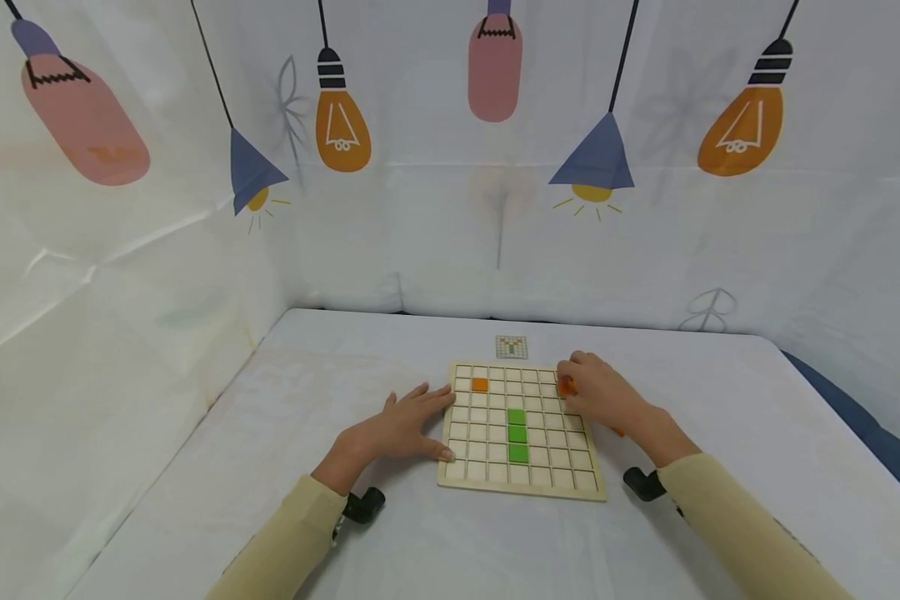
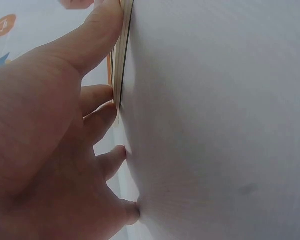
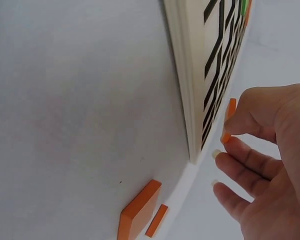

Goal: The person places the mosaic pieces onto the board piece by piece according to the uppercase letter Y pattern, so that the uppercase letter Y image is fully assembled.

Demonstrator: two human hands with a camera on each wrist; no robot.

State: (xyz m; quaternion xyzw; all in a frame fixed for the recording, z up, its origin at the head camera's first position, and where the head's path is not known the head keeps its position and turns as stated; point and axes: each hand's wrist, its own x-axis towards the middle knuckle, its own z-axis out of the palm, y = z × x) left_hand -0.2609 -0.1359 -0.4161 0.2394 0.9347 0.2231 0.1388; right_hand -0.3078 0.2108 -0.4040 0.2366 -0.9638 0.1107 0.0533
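A pale wooden grid board (image 1: 521, 492) lies flat on the table. Three green tiles (image 1: 517, 434) form a column in its middle, and one orange tile (image 1: 480, 384) sits near its upper left corner. My left hand (image 1: 401, 427) rests along the board's left edge with fingers spread, thumb and fingertips touching the frame. Over the upper right corner, my right hand (image 1: 606, 396) pinches another orange tile (image 3: 232, 112) between thumb and index finger. In the right wrist view, its other fingers are loosely bent and apart from the board.
Loose orange tiles (image 3: 140, 207) lie on the table right of the board, mostly hidden under the right wrist in the head view. A small card (image 1: 512, 347) with a printed grid pattern lies beyond the board. A white curtain (image 1: 435, 233) with printed lamps hangs behind the table.
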